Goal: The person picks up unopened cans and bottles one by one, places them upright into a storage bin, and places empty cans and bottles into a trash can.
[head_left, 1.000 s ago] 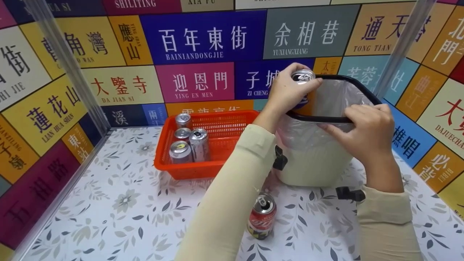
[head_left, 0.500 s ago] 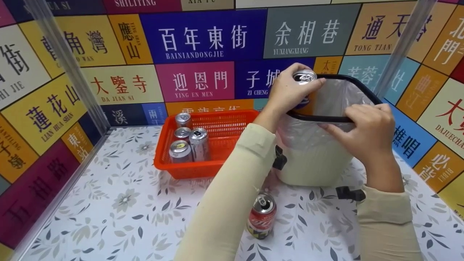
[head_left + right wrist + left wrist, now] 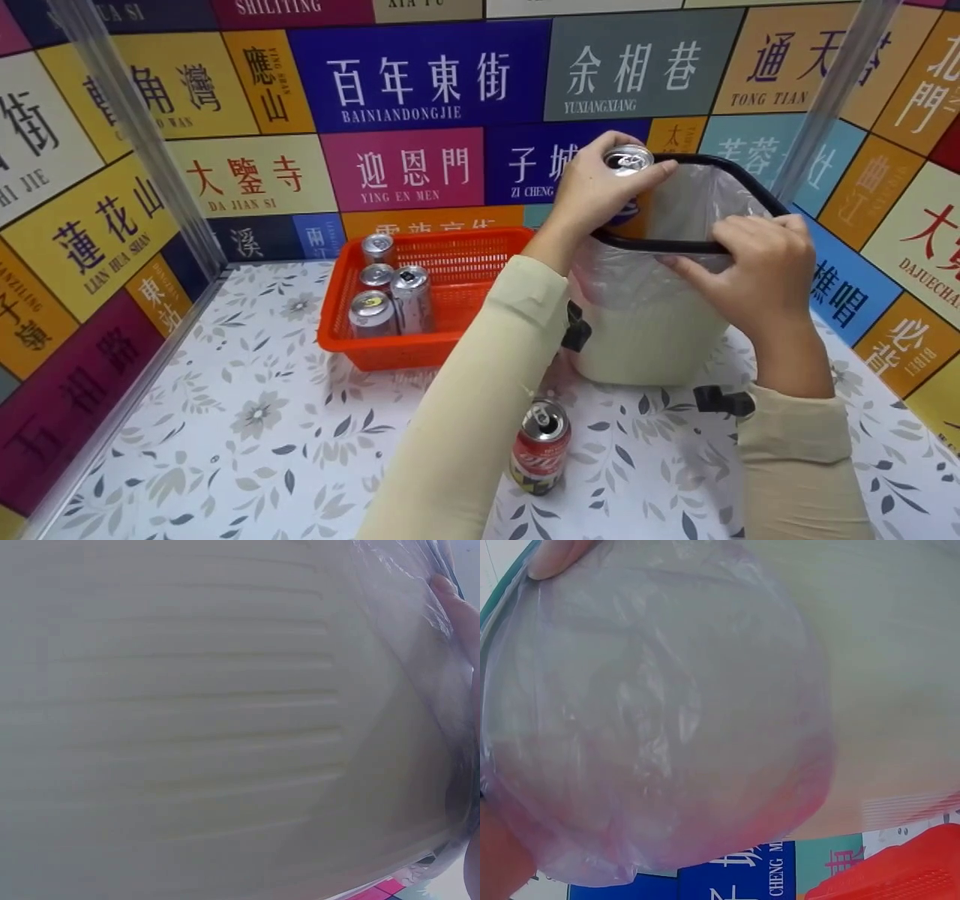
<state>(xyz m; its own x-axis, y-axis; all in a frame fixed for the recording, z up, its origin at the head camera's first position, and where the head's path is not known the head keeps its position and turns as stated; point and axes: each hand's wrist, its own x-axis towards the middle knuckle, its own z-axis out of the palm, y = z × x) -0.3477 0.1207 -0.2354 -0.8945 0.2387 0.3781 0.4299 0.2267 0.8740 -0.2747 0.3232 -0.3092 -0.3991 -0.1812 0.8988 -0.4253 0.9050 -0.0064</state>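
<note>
In the head view, my left hand [image 3: 596,184] holds an orange and dark-blue drink can [image 3: 628,159] upright at the near-left rim of a pale bin [image 3: 645,337]. The can's lower part sits inside the bin mouth, and its far side is hidden. My right hand [image 3: 769,274] grips the bin's black rim [image 3: 750,187], thumb outside and fingers over the edge. A clear plastic liner [image 3: 652,690] hangs folded over the bin's outside in the left wrist view. The right wrist view is filled mostly by the ribbed bin wall [image 3: 225,712].
A red can [image 3: 540,448] stands on the floral-patterned table [image 3: 262,450] in front of the bin. To the left, a red-orange basket [image 3: 442,349] holds several silver cans [image 3: 412,298] at its left end. Sign-covered walls [image 3: 420,75] close off the back and sides.
</note>
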